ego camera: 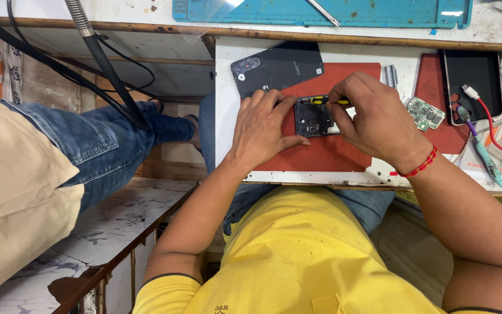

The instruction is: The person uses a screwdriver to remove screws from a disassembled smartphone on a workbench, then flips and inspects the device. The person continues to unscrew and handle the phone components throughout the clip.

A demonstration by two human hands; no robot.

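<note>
Head view. An opened black phone body with its back removed (314, 116) lies flat on a dark red rubber work mat (321, 154), near the middle of the white tabletop (223, 104).

Left hand (261, 125) sits at 9 o'clock of the phone body, palm down on the mat; its fingers (286, 104) are spread narrow and press the left edge and top corner, steadying it, holding nothing else.

Right hand (373, 119) comes in from 3 o'clock. Its fingers are pinched shut around a small screwdriver with a yellow-and-black handle (326, 100), the tip pointing toward the upper edge of the phone body; whether the tip touches a screw cannot be told.

At 11 o'clock of the phone body, a detached black back cover with camera cut-outs (277, 67), lying just beside it. At 3 o'clock, past the right hand, a small green circuit board (426, 113). Further at 2 o'clock, a dark-screened phone with a red cable plugged in (473, 78).

Judgement: the phone body is light, thin and stiff, but its exposed parts look fragile. Best held by the outer frame edges, not the inner face.
</note>
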